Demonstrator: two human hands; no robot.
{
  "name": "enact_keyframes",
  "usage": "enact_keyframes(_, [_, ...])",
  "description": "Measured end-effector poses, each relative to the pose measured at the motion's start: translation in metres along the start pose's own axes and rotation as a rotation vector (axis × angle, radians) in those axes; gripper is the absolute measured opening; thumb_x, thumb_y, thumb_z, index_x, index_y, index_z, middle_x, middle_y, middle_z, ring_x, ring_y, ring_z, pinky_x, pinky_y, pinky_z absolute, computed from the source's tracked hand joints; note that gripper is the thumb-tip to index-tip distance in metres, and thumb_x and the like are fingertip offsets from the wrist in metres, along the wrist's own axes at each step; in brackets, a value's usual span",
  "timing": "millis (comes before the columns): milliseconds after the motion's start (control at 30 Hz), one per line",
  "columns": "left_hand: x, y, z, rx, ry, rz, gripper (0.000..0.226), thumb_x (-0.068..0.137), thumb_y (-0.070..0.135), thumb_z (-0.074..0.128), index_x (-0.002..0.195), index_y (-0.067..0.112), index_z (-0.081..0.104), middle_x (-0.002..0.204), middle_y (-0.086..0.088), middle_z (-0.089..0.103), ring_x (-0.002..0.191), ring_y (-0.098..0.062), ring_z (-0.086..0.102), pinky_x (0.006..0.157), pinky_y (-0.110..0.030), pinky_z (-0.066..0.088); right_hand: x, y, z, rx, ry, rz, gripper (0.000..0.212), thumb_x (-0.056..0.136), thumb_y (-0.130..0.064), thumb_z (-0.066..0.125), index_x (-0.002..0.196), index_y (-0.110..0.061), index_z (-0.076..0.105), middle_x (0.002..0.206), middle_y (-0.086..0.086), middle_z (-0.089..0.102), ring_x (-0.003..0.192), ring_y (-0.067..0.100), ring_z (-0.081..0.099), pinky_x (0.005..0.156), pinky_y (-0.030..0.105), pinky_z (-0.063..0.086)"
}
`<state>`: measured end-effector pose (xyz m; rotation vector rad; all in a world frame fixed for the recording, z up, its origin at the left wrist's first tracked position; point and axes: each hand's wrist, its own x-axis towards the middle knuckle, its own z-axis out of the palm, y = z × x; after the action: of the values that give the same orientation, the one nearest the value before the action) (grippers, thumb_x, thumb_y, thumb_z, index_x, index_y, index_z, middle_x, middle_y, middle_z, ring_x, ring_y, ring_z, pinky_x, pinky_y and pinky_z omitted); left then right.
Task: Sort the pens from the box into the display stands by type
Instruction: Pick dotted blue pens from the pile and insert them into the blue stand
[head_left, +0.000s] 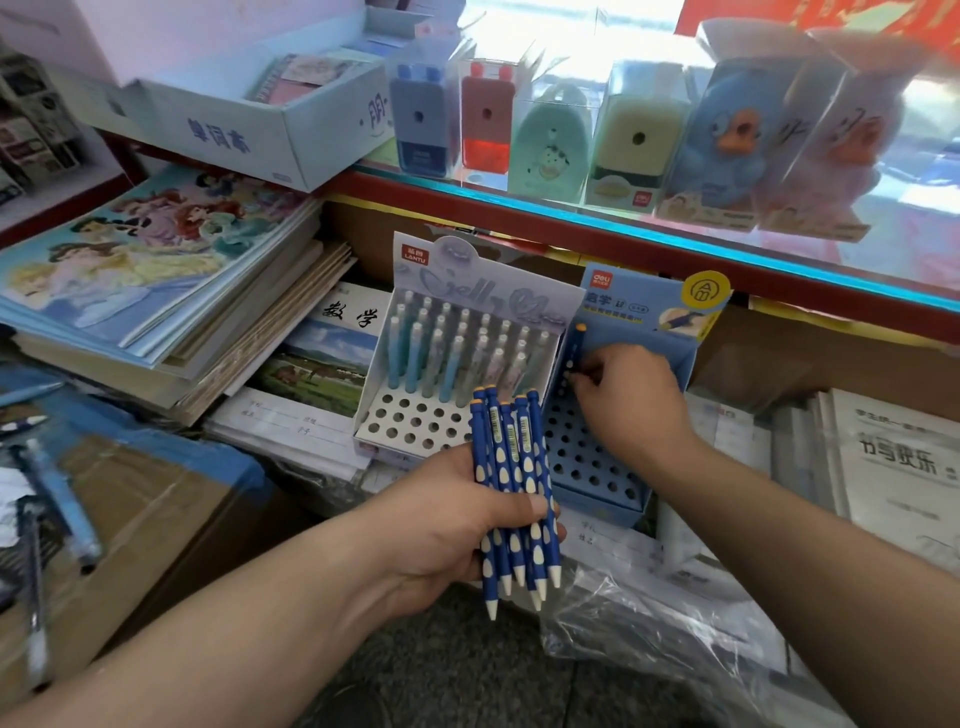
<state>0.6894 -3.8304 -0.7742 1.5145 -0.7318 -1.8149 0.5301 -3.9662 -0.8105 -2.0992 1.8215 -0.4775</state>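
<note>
Below a glass shop counter (675, 244), the right hand (623, 400) seemingly pinches one dotted pen (575, 348) upright in the back-left corner of the blue stand (587, 467); the left hand (441, 514) grips a bundle of matching pens (506, 452) in front of the white stand (415, 426)

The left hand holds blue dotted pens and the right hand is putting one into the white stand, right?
No. The head view shows the right hand putting a pen into the blue stand; the left hand holds blue dotted pens.
</note>
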Motion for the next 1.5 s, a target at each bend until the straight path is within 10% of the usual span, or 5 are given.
enact_keyframes(367, [0.007, 0.001, 0.019, 0.029, -0.036, 0.003, 0.03, 0.092, -0.006, 0.063, 0.116, 0.012, 0.062, 0.092, -0.01, 0.077, 0.096, -0.033, 0.075, 0.09, -0.055, 0.057, -0.061, -0.013, -0.048, 0.704, -0.461, 0.199, 0.018, 0.09, -0.023, 0.076, 0.099, -0.009, 0.071, 0.063, -0.001, 0.069, 0.053, 0.01, 0.059, 0.047, 0.024, 0.045])
enact_keyframes(633, [0.011, 0.0, 0.012, 0.006, 0.028, -0.032, 0.032, 0.089, -0.005, 0.068, 0.119, 0.004, 0.058, 0.1, -0.014, 0.077, 0.092, -0.027, 0.076, 0.089, -0.054, 0.058, -0.029, 0.008, -0.069, 0.536, 0.181, 0.052, 0.002, 0.099, -0.027, 0.065, 0.1, -0.027, 0.063, 0.088, -0.003, 0.071, 0.074, 0.009, 0.072, 0.067, 0.025, 0.061])
enact_keyframes(933, [0.014, 0.0, 0.007, 0.013, 0.023, -0.035, 0.03, 0.091, -0.004, 0.066, 0.118, 0.006, 0.058, 0.104, -0.015, 0.077, 0.093, -0.026, 0.076, 0.084, -0.05, 0.059, -0.01, 0.009, -0.037, 0.403, 0.198, -0.023, 0.015, 0.1, -0.032, 0.062, 0.109, -0.023, 0.07, 0.097, -0.005, 0.072, 0.091, 0.014, 0.07, 0.085, 0.043, 0.06])
enact_keyframes(1500, [0.011, 0.0, 0.005, -0.007, 0.006, -0.034, 0.03, 0.093, -0.005, 0.064, 0.119, 0.009, 0.057, 0.101, -0.012, 0.078, 0.092, -0.024, 0.076, 0.077, -0.045, 0.061, 0.001, -0.002, -0.021, 0.119, 0.206, -0.03, 0.026, 0.102, -0.03, 0.057, 0.102, -0.01, 0.074, 0.088, 0.008, 0.073, 0.077, 0.022, 0.065, 0.067, 0.034, 0.053])
